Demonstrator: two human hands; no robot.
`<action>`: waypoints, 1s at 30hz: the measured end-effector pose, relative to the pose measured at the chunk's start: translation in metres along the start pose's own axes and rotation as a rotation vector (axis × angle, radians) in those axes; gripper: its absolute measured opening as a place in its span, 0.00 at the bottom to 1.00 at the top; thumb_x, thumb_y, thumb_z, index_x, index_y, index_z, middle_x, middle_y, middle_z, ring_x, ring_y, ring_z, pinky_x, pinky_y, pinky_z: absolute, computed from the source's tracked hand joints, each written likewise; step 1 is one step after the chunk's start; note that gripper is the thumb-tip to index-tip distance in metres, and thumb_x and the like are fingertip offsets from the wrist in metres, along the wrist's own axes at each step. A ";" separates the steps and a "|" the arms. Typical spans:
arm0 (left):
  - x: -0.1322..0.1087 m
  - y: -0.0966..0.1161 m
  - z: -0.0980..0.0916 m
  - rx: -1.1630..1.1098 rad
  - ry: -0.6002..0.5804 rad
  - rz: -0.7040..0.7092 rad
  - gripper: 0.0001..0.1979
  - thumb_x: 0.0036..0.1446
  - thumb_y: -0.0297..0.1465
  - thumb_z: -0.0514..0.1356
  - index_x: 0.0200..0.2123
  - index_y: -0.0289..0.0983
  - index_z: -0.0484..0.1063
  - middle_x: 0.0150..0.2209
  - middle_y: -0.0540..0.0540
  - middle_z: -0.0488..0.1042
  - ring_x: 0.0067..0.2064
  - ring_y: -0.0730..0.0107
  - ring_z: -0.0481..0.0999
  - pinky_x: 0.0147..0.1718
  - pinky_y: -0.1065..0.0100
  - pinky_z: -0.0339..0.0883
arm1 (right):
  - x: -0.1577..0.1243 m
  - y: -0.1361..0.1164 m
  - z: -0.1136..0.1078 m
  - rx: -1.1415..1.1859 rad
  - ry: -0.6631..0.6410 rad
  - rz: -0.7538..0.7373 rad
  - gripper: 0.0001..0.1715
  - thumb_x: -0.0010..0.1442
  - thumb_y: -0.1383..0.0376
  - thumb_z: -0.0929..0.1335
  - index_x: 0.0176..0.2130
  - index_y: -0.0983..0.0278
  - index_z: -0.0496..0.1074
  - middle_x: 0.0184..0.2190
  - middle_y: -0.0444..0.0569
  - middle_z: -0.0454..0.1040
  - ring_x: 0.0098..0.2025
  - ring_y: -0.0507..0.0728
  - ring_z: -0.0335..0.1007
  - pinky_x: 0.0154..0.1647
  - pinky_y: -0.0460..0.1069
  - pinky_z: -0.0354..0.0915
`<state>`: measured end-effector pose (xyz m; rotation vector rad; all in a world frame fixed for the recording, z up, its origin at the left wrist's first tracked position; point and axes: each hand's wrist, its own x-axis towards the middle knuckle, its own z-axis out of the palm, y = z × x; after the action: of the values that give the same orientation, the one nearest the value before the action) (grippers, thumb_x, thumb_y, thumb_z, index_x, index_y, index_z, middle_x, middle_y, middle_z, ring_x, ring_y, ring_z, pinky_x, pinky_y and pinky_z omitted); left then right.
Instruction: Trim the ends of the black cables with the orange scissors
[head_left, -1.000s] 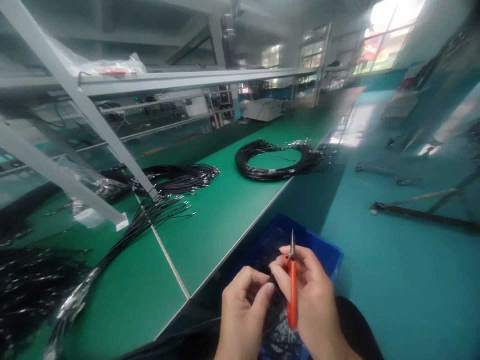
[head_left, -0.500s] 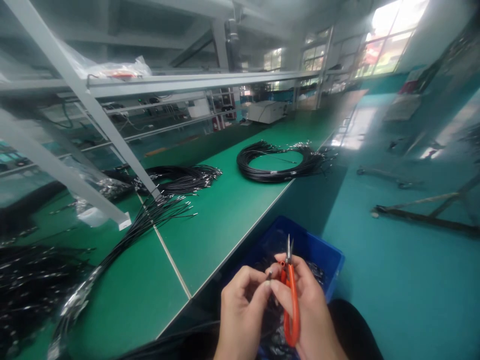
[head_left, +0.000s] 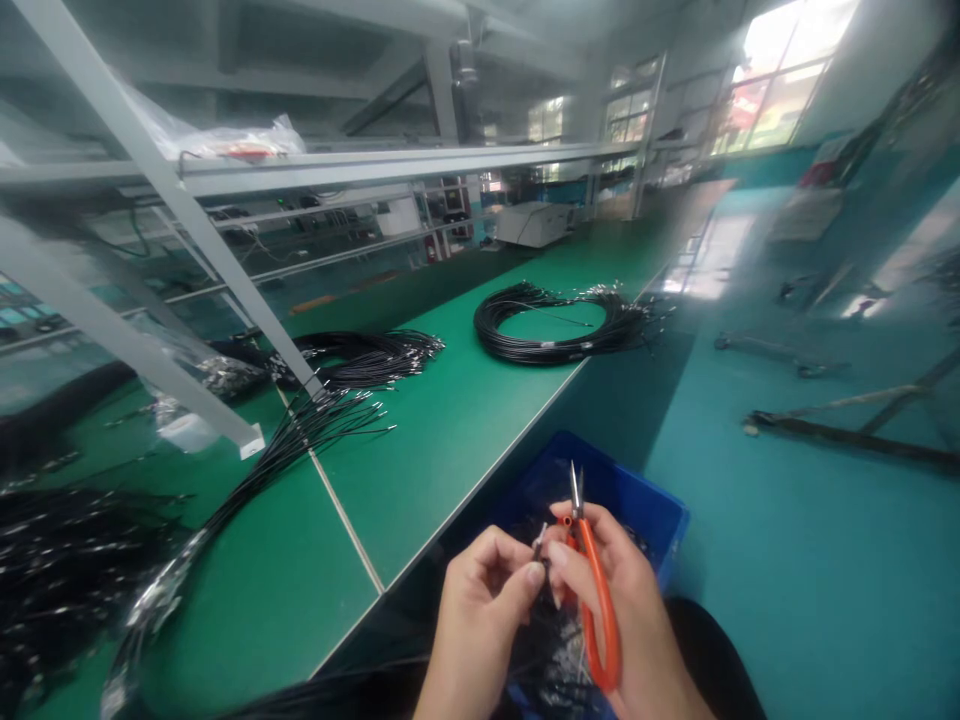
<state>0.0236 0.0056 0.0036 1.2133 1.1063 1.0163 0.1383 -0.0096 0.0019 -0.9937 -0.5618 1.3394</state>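
Note:
My left hand (head_left: 480, 610) pinches a black cable end (head_left: 541, 540) with a pale tip between thumb and fingers. Close beside it, my right hand (head_left: 634, 600) is closed around orange-handled scissors (head_left: 602, 625), whose pointed metal blades stick up past the fingers. The right thumb and fingertips are at the cable end, but whether they touch it I cannot tell. Both hands are over a blue bin (head_left: 615, 480) holding loose small pieces and clear plastic, partly hidden by the hands.
On the green table (head_left: 420, 470) lie a coil of black cables (head_left: 525, 345), another cable bundle (head_left: 367, 355) and more cables at the left. White shelf posts (head_left: 217, 260) rise from the tabletop. A wheeled metal frame (head_left: 847, 435) stands on the floor at right.
The right thumb has shifted up and the scissors have tilted, their handles swinging to the right. More of the pale tip of the cable end shows above the left fingers.

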 end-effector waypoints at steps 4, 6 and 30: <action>-0.007 0.004 0.009 0.253 0.096 0.110 0.07 0.51 0.30 0.60 0.23 0.34 0.70 0.23 0.49 0.72 0.25 0.72 0.68 0.26 0.73 0.60 | 0.003 -0.003 0.001 -0.032 0.039 0.027 0.21 0.45 0.65 0.74 0.39 0.62 0.66 0.22 0.37 0.68 0.20 0.47 0.60 0.20 0.41 0.58; -0.009 0.005 0.010 0.286 0.120 0.133 0.07 0.51 0.30 0.60 0.23 0.34 0.71 0.23 0.49 0.72 0.26 0.71 0.68 0.26 0.73 0.60 | 0.003 -0.003 0.001 -0.036 0.046 0.033 0.21 0.45 0.65 0.74 0.39 0.62 0.66 0.23 0.38 0.68 0.21 0.47 0.61 0.21 0.41 0.58; -0.010 0.003 0.008 0.446 0.129 0.149 0.08 0.52 0.30 0.58 0.23 0.36 0.70 0.22 0.50 0.70 0.25 0.71 0.68 0.25 0.73 0.59 | -0.002 0.007 0.000 -0.475 0.193 -0.257 0.15 0.49 0.61 0.70 0.39 0.60 0.68 0.30 0.46 0.76 0.33 0.56 0.73 0.33 0.48 0.69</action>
<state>0.0293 -0.0050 0.0073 1.6222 1.4100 1.0002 0.1346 -0.0117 -0.0039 -1.3672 -0.8499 0.8849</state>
